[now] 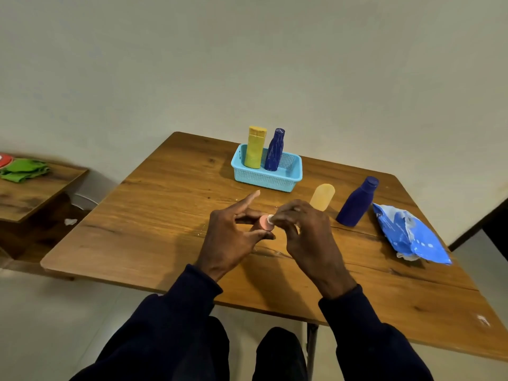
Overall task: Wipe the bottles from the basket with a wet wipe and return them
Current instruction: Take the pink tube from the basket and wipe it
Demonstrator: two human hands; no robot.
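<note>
Left hand holds pink bottle (right hand pinches wipe).

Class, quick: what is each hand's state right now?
Left hand: holds a small pink bottle.
Right hand: pinches a white wipe against that bottle's end.

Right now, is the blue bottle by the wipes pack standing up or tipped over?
Standing up: the blue bottle rests on its base, cap on top.

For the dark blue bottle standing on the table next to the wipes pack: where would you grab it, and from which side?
Wrap round the broad lower body of the dark blue bottle, coming from the near side. It stands on its base and tapers to a narrow cap, and the wipes pack and peach bottle flank it right and left.
</note>
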